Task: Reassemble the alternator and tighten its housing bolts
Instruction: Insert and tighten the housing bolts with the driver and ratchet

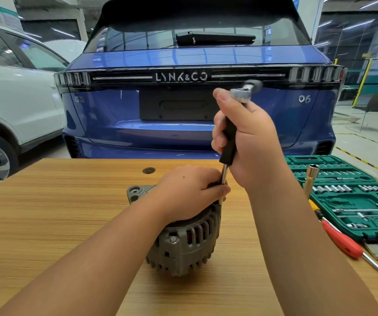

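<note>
A wood-grain bench [58, 224] is filling the lower half of the head view, with a round dark grommet [148, 170] set into it near the far edge. The bench is standing in a garage bay: one blue car [194, 106] is sitting tail-on just behind it, and one white car [12, 99] is showing at the left. Yellow-and-black floor markings are running along the right side of the room.

One grey alternator [183, 242] is sitting upright on the bench near its middle, with one housing bolt [173, 239] facing the camera on its side. One green socket case [347, 192] is lying open at the right edge of the bench, its trays holding many small sockets, too many and too fine to count. One long socket [311, 179] is leaning upright in front of the case, and one red-handled screwdriver [343, 240] is lying just beside the case's near edge.

The left hand [188, 192] is resting on top of the alternator, its fingers curling round the lower metal shaft of a driver tool [229, 137] where it is meeting the housing. The right hand [249, 137] is wrapping tightly round the tool's black grip, holding it nearly upright, with a blurred grey ratchet head [245, 90] sticking out above the thumb.
</note>
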